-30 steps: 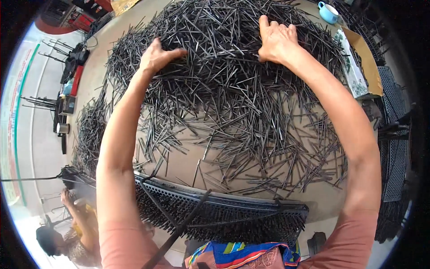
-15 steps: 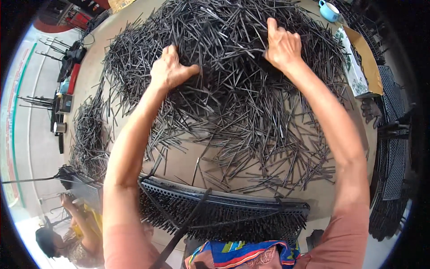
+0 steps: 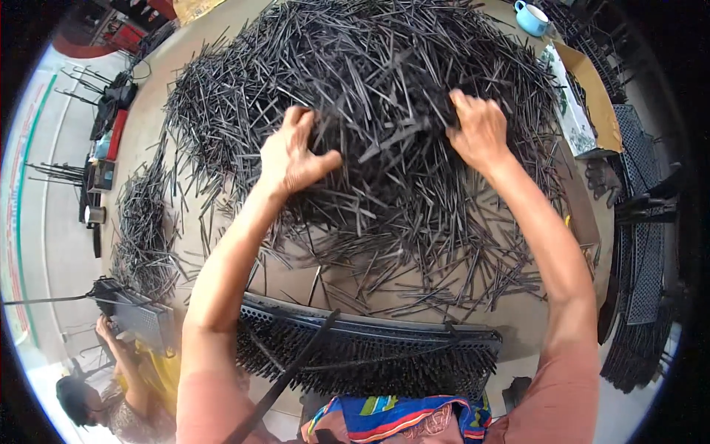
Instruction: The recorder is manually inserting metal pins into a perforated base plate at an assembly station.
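1. Both forearms are left bare from the short sleeves to the hands: left hand (image 3: pixel 292 157), right hand (image 3: pixel 479 133).
2. Salmon-pink short sleeves (image 3: pixel 211 403) are worn on the upper arms.
3. Below the hands, a bright cloth (image 3: pixel 399 414) striped blue, red, green and yellow is worn at the lap.

You look down on a tan surface (image 3: pixel 540 314) filling mid-frame. Pale floor (image 3: pixel 44 185) with a green stripe runs down the left edge under daylight. A blue mug (image 3: pixel 530 16) sits upper right, a cardboard box (image 3: pixel 592 103) below it, black perforated panels (image 3: pixel 643 251) at right.
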{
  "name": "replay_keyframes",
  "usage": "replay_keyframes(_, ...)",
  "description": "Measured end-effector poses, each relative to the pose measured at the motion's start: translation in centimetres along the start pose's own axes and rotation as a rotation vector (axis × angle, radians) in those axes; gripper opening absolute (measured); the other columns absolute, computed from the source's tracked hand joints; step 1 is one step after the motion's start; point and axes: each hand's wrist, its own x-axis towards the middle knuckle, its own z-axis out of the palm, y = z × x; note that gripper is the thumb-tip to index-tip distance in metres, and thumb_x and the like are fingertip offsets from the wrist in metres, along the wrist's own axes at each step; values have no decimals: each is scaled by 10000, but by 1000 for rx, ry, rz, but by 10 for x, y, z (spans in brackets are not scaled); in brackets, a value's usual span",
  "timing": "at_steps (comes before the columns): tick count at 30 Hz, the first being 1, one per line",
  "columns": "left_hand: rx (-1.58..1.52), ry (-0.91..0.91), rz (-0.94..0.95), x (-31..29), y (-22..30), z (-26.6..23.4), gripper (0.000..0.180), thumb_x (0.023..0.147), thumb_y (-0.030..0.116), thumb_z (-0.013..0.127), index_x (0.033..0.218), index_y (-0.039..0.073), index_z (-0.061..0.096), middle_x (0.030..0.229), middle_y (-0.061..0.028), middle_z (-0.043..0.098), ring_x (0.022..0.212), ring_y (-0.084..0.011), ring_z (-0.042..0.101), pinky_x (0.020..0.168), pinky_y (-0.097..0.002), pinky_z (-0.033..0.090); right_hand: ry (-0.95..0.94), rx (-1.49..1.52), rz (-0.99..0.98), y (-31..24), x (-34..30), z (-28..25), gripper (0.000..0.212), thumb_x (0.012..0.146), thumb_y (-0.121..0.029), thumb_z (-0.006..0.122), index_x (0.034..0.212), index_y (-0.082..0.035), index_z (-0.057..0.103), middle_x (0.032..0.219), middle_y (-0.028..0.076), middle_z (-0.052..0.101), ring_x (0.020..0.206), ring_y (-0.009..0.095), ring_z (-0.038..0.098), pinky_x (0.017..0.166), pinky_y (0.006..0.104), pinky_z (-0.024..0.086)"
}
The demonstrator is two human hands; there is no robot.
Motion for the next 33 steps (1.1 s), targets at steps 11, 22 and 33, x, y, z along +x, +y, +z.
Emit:
replay_keyframes(11, -233, -87, -159, -31, 23, 7, 938, 652, 564, 750, 1320, -29, 466, 1242, -226, 563, 1134, -347, 573, 996, -376, 435, -432, 181, -141, 29, -99, -47, 626, 593, -45, 661, 1205, 36, 557, 893, 157, 636, 890, 311, 630, 783, 432, 465)
replay_keyframes(22, -1054, -10, -750, 82, 5, 30, 867, 628, 457, 819, 1227, -64, 472, 1148, -190, 602, 992, -270, 613, 843, -424, 496, -376, 349, 847, -5, 35, 4, 848, 702, -545, 719, 1278, 21, 460, 1257, 276, 549, 1164, 397, 555, 980, 449, 447)
replay_keyframes(33, -1034, -256, -516, 63, 91, 34, 496, 706, 337, 747, 1062, 2, 661, 992, -128, 680, 897, -225, 638, 808, -345, 495, -51, 638, 744, 46, -43, 17, 494, 693, -215, 673, 1104, 35, 564, 1048, 258, 651, 987, 349, 635, 888, 381, 466)
